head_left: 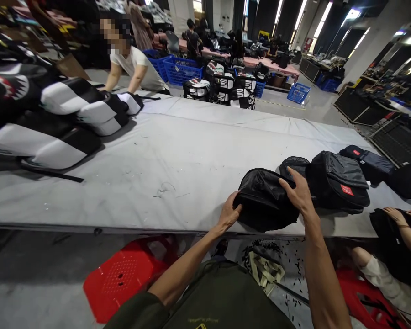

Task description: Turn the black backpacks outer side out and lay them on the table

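Nothing legible anywhere. Showing a small red label point(347, 189) on the black bag point(339, 180) at the right of the grey table point(178, 151), its print too small to read. Showing another red patch point(356, 152) on the dark bag point(368, 162) behind it, likewise unreadable. Carrying bold white marks on the black-and-white bags point(222, 87) stacked beyond the table, too blurred to make out. Bearing faint yellow print point(198, 321) on the olive garment at the bottom edge, not decipherable.

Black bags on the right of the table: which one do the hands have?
The nearest black bag, at the table's front edge: left hand and right hand grip it. The red-tagged bags behind lie untouched.
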`<state>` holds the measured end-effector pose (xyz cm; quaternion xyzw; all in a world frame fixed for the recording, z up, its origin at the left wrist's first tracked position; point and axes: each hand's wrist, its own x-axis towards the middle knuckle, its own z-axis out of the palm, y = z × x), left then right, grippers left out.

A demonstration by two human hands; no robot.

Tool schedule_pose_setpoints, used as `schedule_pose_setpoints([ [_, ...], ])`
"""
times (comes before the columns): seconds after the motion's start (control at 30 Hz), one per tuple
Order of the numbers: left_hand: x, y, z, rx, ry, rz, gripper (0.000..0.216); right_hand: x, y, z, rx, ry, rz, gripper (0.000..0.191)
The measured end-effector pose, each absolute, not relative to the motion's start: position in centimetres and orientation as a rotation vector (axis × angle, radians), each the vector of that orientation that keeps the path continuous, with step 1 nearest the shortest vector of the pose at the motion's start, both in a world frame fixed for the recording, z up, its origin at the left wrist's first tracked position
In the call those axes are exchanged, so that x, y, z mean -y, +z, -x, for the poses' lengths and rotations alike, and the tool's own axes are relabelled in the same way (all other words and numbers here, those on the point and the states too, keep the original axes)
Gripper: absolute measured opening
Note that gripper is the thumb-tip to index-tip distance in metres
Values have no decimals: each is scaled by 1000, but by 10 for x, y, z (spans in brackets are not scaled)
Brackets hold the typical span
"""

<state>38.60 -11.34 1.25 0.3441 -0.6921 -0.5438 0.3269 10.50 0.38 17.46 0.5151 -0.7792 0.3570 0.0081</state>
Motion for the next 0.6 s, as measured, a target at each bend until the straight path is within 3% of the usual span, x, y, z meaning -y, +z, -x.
schedule_pose_setpoints([
  [0.17, 94, 19, -393, 1665, -1361, -960, 56, 22, 154, -114, 2495, 711, -1539, 85],
  [0.6, 61, 4, -397, 1521, -1289, -960, 43, 5, 147, -124, 2335, 723, -1491, 91],
])
